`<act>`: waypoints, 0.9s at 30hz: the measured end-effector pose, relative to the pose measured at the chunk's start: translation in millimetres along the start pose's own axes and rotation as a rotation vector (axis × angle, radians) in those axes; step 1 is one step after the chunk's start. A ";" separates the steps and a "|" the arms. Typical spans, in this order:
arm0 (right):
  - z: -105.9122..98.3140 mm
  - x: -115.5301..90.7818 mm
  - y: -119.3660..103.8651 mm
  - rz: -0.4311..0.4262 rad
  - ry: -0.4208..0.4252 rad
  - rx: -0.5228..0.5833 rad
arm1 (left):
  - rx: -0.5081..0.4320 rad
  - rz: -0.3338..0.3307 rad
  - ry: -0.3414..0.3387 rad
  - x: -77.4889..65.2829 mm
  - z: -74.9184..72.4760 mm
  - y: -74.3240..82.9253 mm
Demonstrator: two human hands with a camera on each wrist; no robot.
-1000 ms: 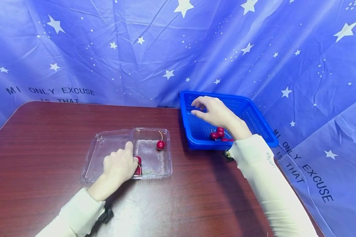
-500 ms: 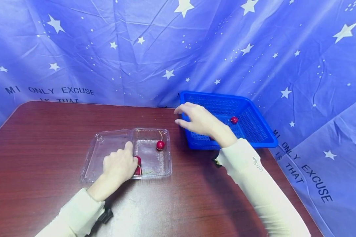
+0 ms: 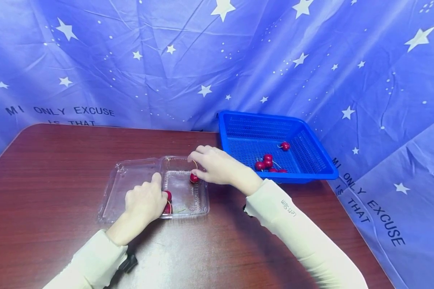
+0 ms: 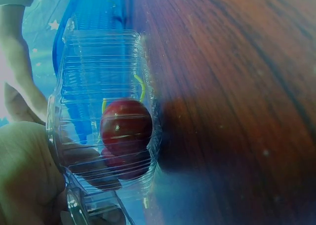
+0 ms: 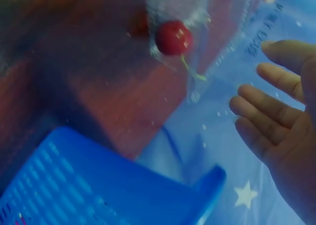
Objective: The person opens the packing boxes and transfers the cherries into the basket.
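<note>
A clear plastic clamshell container (image 3: pixel 184 202) lies opened flat on the table, its lid (image 3: pixel 126 180) to the left. My left hand (image 3: pixel 144 200) grips it at the hinge side, with the thumb inside the tray near two red cherries (image 4: pixel 126 126) and fingers on the lid side. At the tray's back right corner rests another cherry (image 5: pixel 174 37), its stem upright. Over that corner reaches my right hand (image 3: pixel 217 164), fingertips around the cherry in the head view. The right wrist view shows these fingers spread, holding nothing.
A blue plastic basket (image 3: pixel 233 175) stands at the back right, several cherries (image 3: pixel 267 162) inside and a lone cherry (image 3: pixel 285 146) nearer its right wall. A blue starry curtain (image 3: pixel 166 80) hangs behind the brown wooden table (image 3: pixel 76 144).
My right hand has moved left and toward me, from above the blue basket to the container's right edge. A lone cherry has come into sight in the basket. My left hand has stayed put.
</note>
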State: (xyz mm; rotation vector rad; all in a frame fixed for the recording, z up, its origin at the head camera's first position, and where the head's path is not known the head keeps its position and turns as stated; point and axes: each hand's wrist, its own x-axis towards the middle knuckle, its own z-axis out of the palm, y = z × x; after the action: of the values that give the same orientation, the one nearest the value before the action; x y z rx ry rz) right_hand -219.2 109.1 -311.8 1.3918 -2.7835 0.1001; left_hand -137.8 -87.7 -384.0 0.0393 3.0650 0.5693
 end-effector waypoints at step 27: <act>49.8 7.6 -23.4 -0.007 -0.107 -0.333 | -0.002 -0.011 -0.016 0.2 -1.1 -0.8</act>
State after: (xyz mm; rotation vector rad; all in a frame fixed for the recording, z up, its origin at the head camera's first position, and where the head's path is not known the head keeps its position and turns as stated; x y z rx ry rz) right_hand -204.8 85.6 -360.0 1.3563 -2.7105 -0.4294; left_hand -138.1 -88.9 -383.4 0.0270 3.0475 0.5695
